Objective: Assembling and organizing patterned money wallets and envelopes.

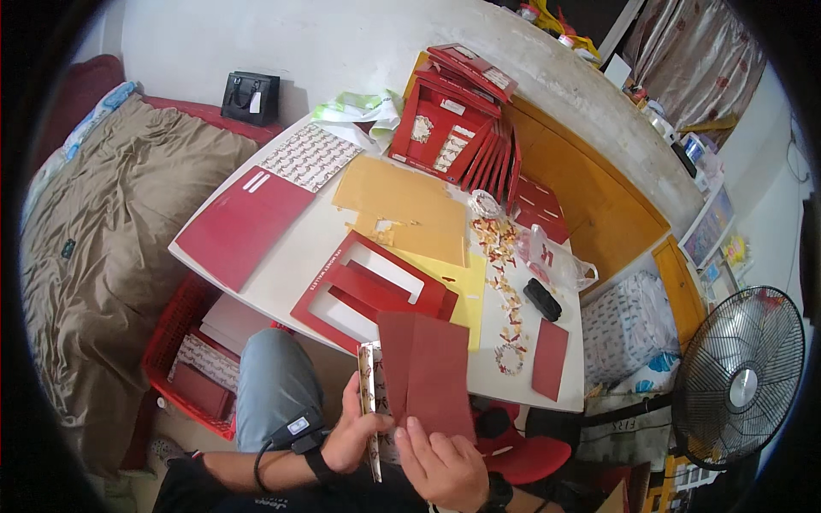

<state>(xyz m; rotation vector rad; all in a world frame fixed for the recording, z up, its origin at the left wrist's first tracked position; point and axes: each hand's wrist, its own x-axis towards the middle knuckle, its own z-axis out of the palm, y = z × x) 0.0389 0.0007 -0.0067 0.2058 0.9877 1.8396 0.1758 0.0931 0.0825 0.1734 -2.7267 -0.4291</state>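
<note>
Over my lap I have a folded card with a patterned white strip (369, 385) at its left and a dark red panel (428, 368) at its right, creased down the middle. My left hand (349, 434) grips the patterned part, thumb across its front edge. The fingers of my right hand (443, 468) press on the lower edge of the red panel; its thumb is hidden. Just beyond, a red printed box sleeve (363, 295) with cut-out windows lies on the white table (248, 295).
Tan card sheets (402, 201), a yellow sheet (466, 295), small coloured pieces (505, 274) and a black pouch (541, 299) lie on the table. Red boxes (445, 120) are stacked at the back. A red basket (167, 342) stands left, a fan (740, 385) right.
</note>
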